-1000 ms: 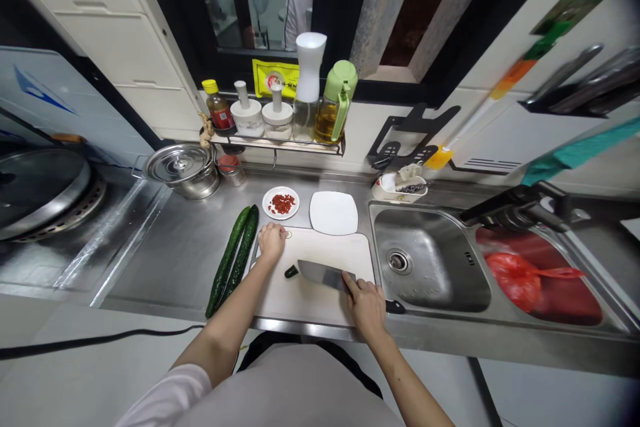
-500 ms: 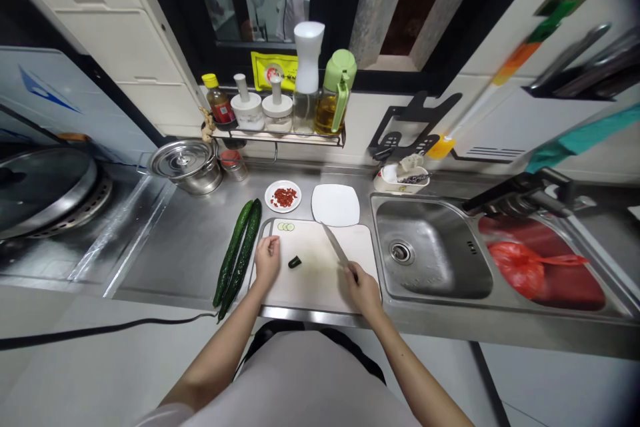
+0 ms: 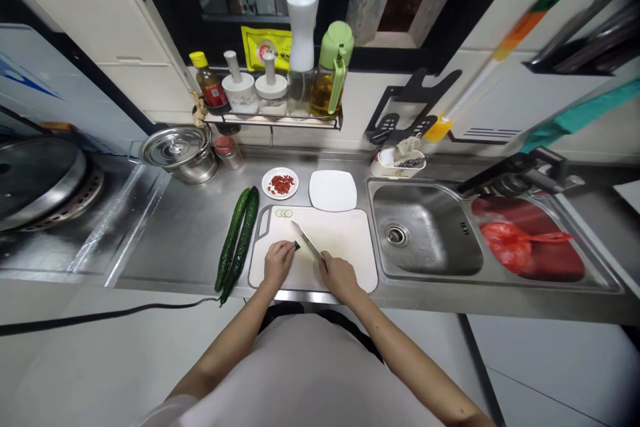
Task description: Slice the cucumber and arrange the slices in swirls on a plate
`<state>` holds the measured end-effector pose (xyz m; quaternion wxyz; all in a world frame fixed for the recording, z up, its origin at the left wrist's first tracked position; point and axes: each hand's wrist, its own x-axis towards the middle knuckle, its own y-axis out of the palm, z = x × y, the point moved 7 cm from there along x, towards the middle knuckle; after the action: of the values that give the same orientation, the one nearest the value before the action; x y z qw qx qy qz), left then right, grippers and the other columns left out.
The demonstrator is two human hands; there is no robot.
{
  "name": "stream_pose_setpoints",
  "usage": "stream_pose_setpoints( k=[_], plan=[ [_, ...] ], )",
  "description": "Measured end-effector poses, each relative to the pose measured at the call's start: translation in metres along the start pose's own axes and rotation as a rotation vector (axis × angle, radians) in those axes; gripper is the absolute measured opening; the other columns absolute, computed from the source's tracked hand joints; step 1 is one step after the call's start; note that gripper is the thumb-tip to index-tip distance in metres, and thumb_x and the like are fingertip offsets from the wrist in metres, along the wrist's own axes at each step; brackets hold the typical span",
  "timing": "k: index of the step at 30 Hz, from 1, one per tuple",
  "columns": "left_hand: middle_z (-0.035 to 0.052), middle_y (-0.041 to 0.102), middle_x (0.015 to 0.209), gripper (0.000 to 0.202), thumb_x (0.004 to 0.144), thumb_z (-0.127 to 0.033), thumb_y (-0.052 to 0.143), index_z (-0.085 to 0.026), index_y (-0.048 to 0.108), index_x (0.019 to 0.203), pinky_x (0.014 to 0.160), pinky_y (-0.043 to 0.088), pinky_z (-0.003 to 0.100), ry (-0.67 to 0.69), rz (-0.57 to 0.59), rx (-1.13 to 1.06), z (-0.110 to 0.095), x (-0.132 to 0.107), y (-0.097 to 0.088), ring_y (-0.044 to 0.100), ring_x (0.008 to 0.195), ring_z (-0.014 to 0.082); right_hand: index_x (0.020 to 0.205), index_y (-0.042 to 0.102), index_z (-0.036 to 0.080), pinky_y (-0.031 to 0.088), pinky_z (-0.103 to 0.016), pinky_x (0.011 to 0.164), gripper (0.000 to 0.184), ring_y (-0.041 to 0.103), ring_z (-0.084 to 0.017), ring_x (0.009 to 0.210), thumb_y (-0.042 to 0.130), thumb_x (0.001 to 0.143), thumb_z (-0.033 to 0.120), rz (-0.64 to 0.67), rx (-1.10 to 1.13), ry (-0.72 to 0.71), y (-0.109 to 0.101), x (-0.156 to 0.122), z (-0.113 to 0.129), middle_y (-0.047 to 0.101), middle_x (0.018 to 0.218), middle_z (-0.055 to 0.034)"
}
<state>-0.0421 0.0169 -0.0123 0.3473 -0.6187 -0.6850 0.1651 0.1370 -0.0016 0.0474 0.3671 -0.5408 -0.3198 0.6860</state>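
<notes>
Left hand (image 3: 279, 263), its grip now pinching a dark green cucumber stub (image 3: 297, 245) near centre frame that lay loose on the cutting board (image 3: 350, 233) moments earlier; the right hand (image 3: 340, 275), clasping a knife (image 3: 309, 242), has brought the blade beside it, within cutting reach.

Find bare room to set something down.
Bare: counter left of the cucumbers, in front of the pot; right end of cutting board, between right hand and sink. Crowded: board around left hand, cucumber piece and knife; shelf with bottles and jars.
</notes>
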Motion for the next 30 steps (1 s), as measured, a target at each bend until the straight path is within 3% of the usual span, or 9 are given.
stream_pose_setpoints(
  k=[10,30],
  plan=[
    [0.0072,0.068,0.099,0.027,0.094,-0.03,0.048,-0.024,0.071,0.105,0.088,0.05,0.032,0.011,0.072,0.038,0.0,0.0,0.005,0.06,0.095,0.0176,0.117,0.053,0.016,0.042,-0.031,0.076,0.032,0.067,-0.023,0.093,0.028,0.098,0.025,0.048,-0.024,-0.053,0.007,-0.002,0.013,0.07,0.095,-0.0137],
    [0.0072,0.068,0.098,0.027,0.095,-0.031,0.046,-0.023,0.07,0.104,0.087,0.05,0.032,0.029,0.06,0.024,0.001,0.001,0.006,0.06,0.093,0.0173,0.115,0.055,0.016,0.041,-0.03,0.073,0.031,0.066,-0.023,0.092,0.03,0.097,0.023,0.084,-0.015,-0.038,0.006,-0.009,0.014,0.07,0.096,-0.0134]
  ],
)
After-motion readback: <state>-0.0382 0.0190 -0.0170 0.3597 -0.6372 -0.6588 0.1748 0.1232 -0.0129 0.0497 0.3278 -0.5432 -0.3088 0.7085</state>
